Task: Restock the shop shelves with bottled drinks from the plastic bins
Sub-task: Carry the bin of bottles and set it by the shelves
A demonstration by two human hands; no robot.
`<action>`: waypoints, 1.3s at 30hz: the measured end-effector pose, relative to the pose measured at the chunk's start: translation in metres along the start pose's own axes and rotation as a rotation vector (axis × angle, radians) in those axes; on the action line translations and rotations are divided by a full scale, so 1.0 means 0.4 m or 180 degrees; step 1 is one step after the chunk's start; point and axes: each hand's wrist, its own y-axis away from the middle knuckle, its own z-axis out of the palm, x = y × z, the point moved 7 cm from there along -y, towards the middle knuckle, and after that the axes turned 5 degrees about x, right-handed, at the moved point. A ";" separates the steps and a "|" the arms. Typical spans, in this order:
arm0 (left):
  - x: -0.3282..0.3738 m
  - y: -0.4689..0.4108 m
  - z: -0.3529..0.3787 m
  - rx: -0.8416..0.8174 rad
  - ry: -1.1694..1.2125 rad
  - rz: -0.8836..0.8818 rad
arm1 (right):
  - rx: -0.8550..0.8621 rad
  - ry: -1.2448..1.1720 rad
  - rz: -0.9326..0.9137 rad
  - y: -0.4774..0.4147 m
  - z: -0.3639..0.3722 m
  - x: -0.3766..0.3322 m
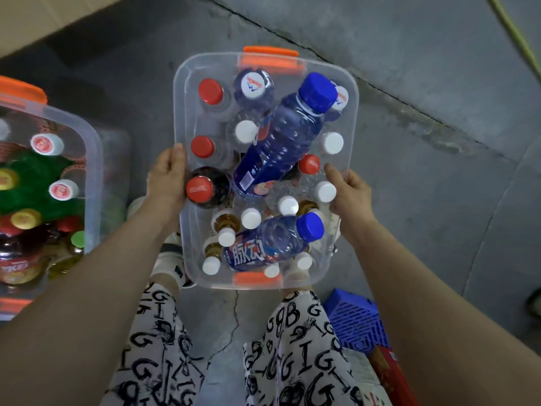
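A clear plastic bin (352,112) with orange handles is in front of my legs, above the concrete floor. It is packed with upright bottles with red and white caps. Two blue-capped bottles lie across them: a long one (281,139) slanting across the middle and a shorter one (272,244) near the front. My left hand (168,178) grips the bin's left rim, thumb over the edge. On the opposite rim, my right hand (348,194) grips the same way.
A second clear bin (93,159) of assorted bottles stands at the left. A blue plastic crate (355,320) and a red box (392,376) lie on the floor at the right. A cardboard edge crosses the top left. Bare concrete lies beyond the bin.
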 end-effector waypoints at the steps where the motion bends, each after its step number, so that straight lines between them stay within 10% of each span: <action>1: 0.003 0.006 -0.001 0.0036 -0.0026 0.0026 | 0.0032 -0.0035 0.0023 0.006 -0.007 0.000; 21: 0.480 0.460 0.062 -0.0269 -0.0702 0.0231 | 0.0416 -0.0718 0.0699 0.334 -0.454 -0.229; 39: 1.249 0.522 0.582 -0.0793 -0.0932 0.0986 | 0.1064 -0.1159 0.0685 0.139 -0.894 -0.843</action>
